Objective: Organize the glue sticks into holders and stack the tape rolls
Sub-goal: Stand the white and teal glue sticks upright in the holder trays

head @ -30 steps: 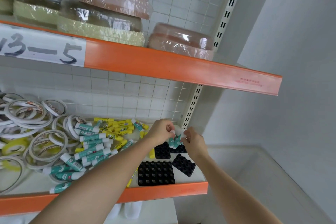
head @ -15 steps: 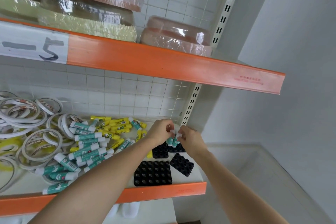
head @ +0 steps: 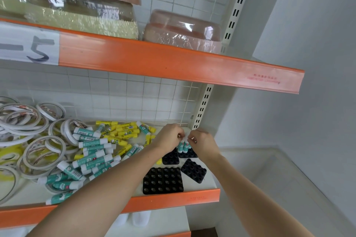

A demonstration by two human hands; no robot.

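Both hands, the left hand [head: 169, 137] and right hand [head: 202, 143], pinch teal glue sticks [head: 184, 146] standing in the rear black holder [head: 187, 154]; scattered tape rolls [head: 28, 131] remain unstacked; most loose sticks [head: 96, 152] unsorted; front holder [head: 162, 180] empty.

**One head-worn view, facing a shelf bay from close in**

A single wide-angle camera is sitting on the person's head and is looking forward and slightly down into the lower shelf [head: 173, 201], whose orange front edge is crossing the bottom of the frame. It is standing close: both forearms are reaching in from the lower edge, and the left hand [head: 169, 137] and right hand [head: 202, 143] are meeting near the frame's centre. The upper shelf [head: 173, 61] is being seen from just beneath. The lens is bending straight edges, so depth toward the grid backing is probably misleading. No second view is sharing the scene.
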